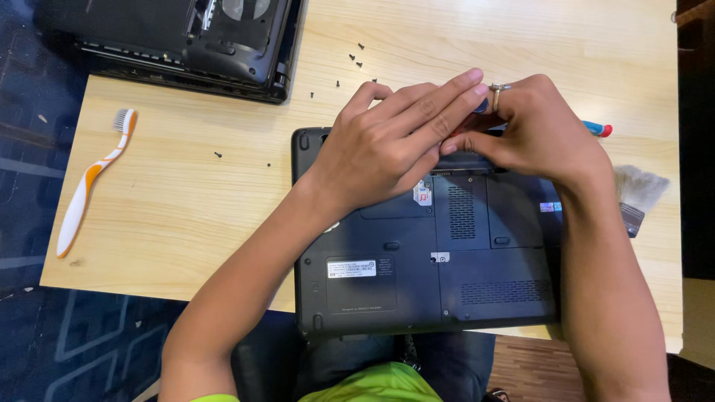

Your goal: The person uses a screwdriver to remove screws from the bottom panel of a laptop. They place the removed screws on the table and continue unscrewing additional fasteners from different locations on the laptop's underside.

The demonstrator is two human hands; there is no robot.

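A black laptop (417, 275) lies upside down on the wooden table (194, 193), its underside panels and vents facing up. My left hand (387, 141) rests flat across its far edge, fingers stretched to the right. My right hand (532, 130), with a ring on one finger, is curled at the same far edge, and its fingertips meet those of the left hand. It holds a screwdriver whose blue and red handle end (598, 129) sticks out to the right. The tool's tip is hidden under my fingers.
A second opened black laptop (186, 37) sits at the far left corner. Several tiny black screws (356, 58) lie scattered behind my hands. A white and orange toothbrush (93, 179) lies at the left. A paint brush (637, 193) lies by my right wrist.
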